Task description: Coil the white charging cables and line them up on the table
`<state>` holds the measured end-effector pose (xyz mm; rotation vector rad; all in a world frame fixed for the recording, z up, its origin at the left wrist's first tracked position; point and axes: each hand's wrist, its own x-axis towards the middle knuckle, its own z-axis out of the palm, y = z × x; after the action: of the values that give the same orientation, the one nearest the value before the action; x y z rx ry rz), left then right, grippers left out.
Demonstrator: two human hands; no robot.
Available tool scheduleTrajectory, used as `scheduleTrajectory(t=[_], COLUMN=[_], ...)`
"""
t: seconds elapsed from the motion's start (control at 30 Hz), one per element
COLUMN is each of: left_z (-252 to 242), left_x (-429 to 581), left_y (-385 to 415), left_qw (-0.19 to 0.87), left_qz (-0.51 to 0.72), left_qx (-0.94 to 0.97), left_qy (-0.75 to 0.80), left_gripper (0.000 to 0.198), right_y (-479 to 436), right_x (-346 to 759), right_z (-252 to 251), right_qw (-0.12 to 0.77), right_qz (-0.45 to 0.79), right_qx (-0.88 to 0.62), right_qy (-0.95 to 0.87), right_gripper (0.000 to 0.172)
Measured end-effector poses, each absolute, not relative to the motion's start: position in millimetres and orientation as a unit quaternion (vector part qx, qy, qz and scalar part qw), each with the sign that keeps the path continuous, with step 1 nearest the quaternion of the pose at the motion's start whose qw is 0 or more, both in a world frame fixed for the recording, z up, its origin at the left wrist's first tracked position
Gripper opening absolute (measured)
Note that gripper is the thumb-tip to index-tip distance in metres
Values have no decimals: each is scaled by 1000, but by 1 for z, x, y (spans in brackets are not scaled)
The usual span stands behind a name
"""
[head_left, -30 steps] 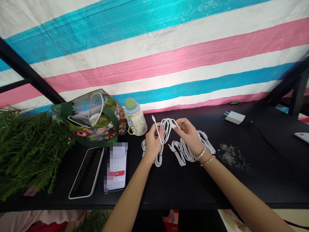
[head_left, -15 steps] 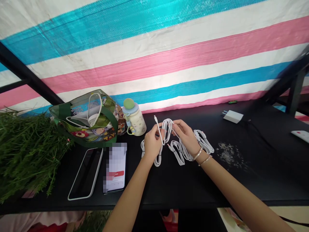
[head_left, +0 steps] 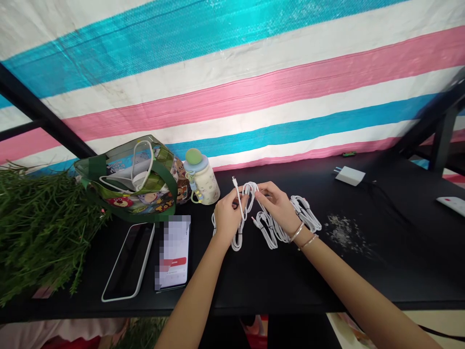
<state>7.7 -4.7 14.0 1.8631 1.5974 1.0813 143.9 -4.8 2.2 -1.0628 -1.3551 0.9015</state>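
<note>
The white cable [head_left: 250, 195] is held up between both hands above the black table [head_left: 286, 286], already gathered into several loops, so the coiling looks mostly done for this one. The left hand [head_left: 228, 215] pinches the looped cable at its near side, with one straight length and its metal-tipped connector [head_left: 234, 181] standing up out of the coil; the right hand [head_left: 276, 206] has thumb and fingers closed on the opposite side of the loops. No band shows around this coil, though the fingers cover part of it, so the free end and the fastening appear to be what is left. Around the hands lie bundles that seem finished: the left bundle [head_left: 237, 240], partly under the left hand and wrapped by a dark tie; the middle bundles [head_left: 268, 231], side by side and partly hidden by the right hand, at least one of them visibly tied; and the right bundle [head_left: 305, 213], just beyond the right wrist, folded neatly, its fastening too small to make out surely
</note>
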Motion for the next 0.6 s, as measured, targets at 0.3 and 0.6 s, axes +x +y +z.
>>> scheduleTrajectory(t=[0.3, 0.6], left_z=[13, 13], left_x=[5, 5], left_y=[-4, -5], left_qw=[217, 231], left_qz=[401, 405], left_qx=[695, 697], left_qy=[556, 544], left_gripper=[29, 27], right_y=[-4, -6], right_x=[143, 140], right_z=[1, 5], right_qw=[567, 563], right_qz=[389, 432], right_qx=[-437, -433], right_qy=[-580, -556], right_gripper=[31, 34])
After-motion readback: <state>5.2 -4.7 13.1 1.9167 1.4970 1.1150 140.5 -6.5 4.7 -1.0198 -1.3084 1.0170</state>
